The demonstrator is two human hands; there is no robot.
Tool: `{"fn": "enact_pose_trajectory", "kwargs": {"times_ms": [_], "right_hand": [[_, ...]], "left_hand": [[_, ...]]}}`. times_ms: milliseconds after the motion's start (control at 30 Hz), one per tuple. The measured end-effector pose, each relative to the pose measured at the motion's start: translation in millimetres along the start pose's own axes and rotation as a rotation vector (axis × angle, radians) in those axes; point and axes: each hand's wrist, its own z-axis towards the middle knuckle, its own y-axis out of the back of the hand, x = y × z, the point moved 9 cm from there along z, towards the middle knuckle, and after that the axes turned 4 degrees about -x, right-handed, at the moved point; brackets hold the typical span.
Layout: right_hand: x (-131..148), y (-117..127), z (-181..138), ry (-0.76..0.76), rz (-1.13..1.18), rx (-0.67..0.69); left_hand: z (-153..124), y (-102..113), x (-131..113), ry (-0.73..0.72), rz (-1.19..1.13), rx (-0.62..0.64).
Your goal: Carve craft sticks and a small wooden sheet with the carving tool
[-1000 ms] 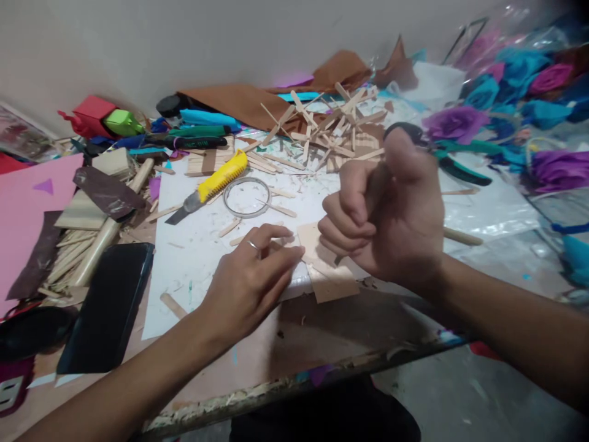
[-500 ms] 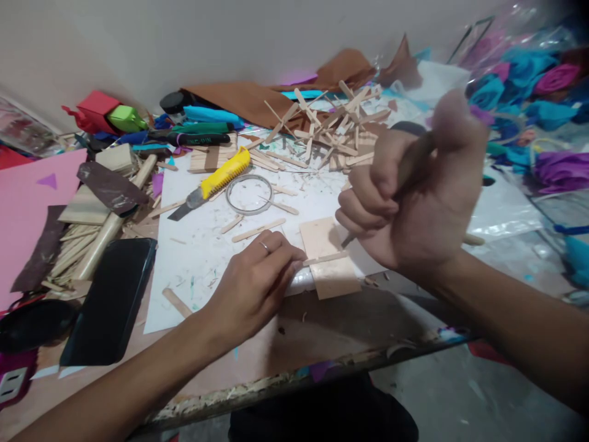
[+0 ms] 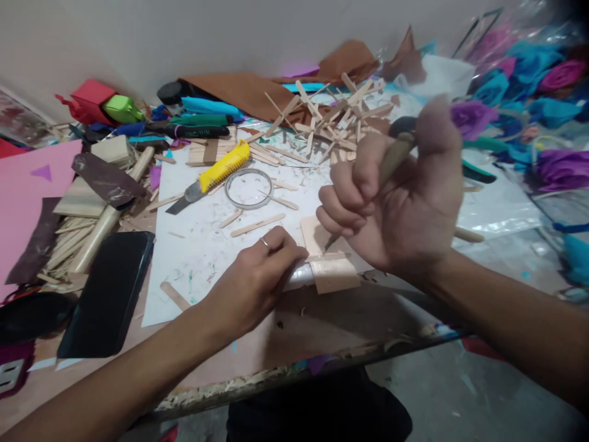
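Observation:
My right hand [image 3: 396, 202] is closed in a fist round a wooden-handled tool [image 3: 393, 156]; its metal tip [image 3: 330, 242] points down at a small flat wooden panel [image 3: 329, 264]. A thin wooden stick [image 3: 327, 256] lies across that panel. My left hand [image 3: 253, 279], with a ring on one finger, rests curled on the white sheet [image 3: 193, 258] and presses the stick's left end at the panel's edge. The panel hangs partly over the sheet's front edge.
A yellow utility knife [image 3: 211, 178], a tape ring [image 3: 249, 188] and loose sticks lie on the sheet. A pile of sticks [image 3: 331, 123] sits behind. A black phone [image 3: 108, 291] and wood pieces lie left. Paper flowers [image 3: 529, 104] crowd the right. The table edge [image 3: 276, 374] is near.
My right hand dropped a little and moved left, bringing the tool tip down to the panel. My left hand stayed holding the stick.

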Motion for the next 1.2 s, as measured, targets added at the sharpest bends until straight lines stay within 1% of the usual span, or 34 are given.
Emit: {"fn": "enact_pose_trajectory", "kwargs": {"times_ms": [200, 333, 467, 600, 733, 767, 900, 933, 967, 1200], "right_hand": [[-19, -3, -2, -0.096, 0.029, 0.049], [-25, -3, -4, -0.125, 0.054, 0.065], [-25, -1, -4, -0.133, 0.031, 0.077], [-27, -4, -4, -0.106, 0.026, 0.116], [-26, -3, -3, -0.045, 0.074, 0.056], [-26, -3, -4, -0.048, 0.068, 0.047], [-26, -6, -5, -0.110, -0.001, 0.079], [-21, -4, -4, -0.079, 0.024, 0.060], [-23, -4, -5, -0.111, 0.002, 0.073], [-19, -5, -5, -0.111, -0.016, 0.079]], "left_hand": [[-1, -3, 4, -0.004, -0.042, 0.001], [-3, -6, 5, 0.000, -0.050, 0.008], [-4, -5, 5, 0.003, -0.044, -0.008], [-2, -3, 2, 0.004, -0.067, -0.009], [-1, -1, -1, -0.008, -0.091, -0.031], [0, -1, -1, -0.006, -0.088, -0.035], [0, -2, 0, 0.005, -0.062, -0.033], [0, -2, 0, 0.003, -0.059, -0.035], [-1, -2, 0, 0.001, -0.058, -0.038], [-2, -3, 3, 0.004, -0.057, -0.023]]}}
